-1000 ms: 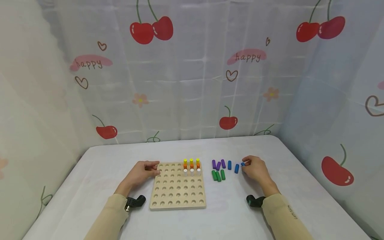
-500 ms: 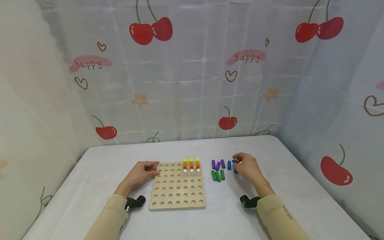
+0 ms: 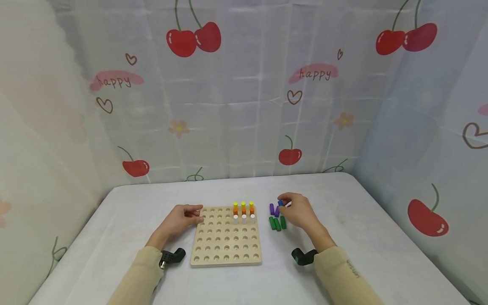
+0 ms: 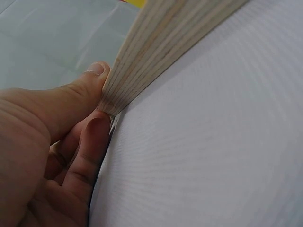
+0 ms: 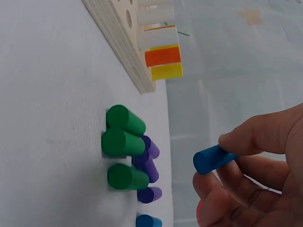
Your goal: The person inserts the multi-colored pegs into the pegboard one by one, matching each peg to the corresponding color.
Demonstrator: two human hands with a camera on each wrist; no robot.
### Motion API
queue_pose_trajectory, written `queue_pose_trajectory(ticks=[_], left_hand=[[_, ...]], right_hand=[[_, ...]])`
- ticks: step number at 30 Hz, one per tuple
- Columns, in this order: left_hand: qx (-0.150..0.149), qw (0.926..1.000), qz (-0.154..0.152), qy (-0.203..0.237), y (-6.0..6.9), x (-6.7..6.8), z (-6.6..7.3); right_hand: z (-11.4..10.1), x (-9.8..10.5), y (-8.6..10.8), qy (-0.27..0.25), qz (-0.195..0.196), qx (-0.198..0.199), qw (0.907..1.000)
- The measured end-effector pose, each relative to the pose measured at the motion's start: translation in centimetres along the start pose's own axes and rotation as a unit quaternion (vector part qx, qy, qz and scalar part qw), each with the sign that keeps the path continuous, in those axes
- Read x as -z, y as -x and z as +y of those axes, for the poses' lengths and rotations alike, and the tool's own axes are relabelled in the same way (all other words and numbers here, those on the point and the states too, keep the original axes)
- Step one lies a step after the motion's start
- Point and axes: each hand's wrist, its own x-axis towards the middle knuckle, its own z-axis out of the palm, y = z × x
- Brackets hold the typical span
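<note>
Blue peg (image 5: 212, 159): was pinched near one end by the right hand (image 3: 301, 212), close to the purple pegs (image 3: 272, 209), right of the board (image 3: 219, 243); with its other end jutting free, a knock could have twisted it loose.
Green pegs (image 3: 277, 224): lay with the purple ones, where low knuckles might have set them rolling.
Board: met the left hand's (image 3: 175, 222) fingertips near its far left corner; whether they gripped was hard to tell, and light contact could have let it slide.
White pegs (image 3: 244, 219): stood upright in it.

White-covered surface (image 3: 381, 254); pale curtain (image 3: 236, 140) behind, printed with red cherries (image 3: 290, 156), brown hearts (image 3: 294, 97), "happy" labels (image 3: 117, 79), flowers (image 3: 179, 128).
</note>
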Motion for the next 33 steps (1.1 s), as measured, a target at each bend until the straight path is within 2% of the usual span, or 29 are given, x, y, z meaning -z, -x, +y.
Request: queue_pose_trajectory(ticks=[4,14,25,33], left_hand=[[0.001,1.0,-0.002,0.003,0.0,0.0,0.0],[0.001,1.0,0.0,-0.006,-0.1,0.0,0.1],[0.001,1.0,-0.001,0.002,-0.1,0.2,0.0],[0.006,0.9999,-0.005,0.009,-0.2,0.1,-0.2]], right_hand=[[-1.2,-0.9,0.2,-0.002,-0.014,0.005,0.9999],[-3.8,-3.2,1.7,-0.015,-0.057,0.045,0.9972],[-5.7,-5.1,2.3,-0.045,-0.099,0.063,0.9921],[-6.5,-6.3,2.7,-0.054,-0.102,0.072,0.9907]])
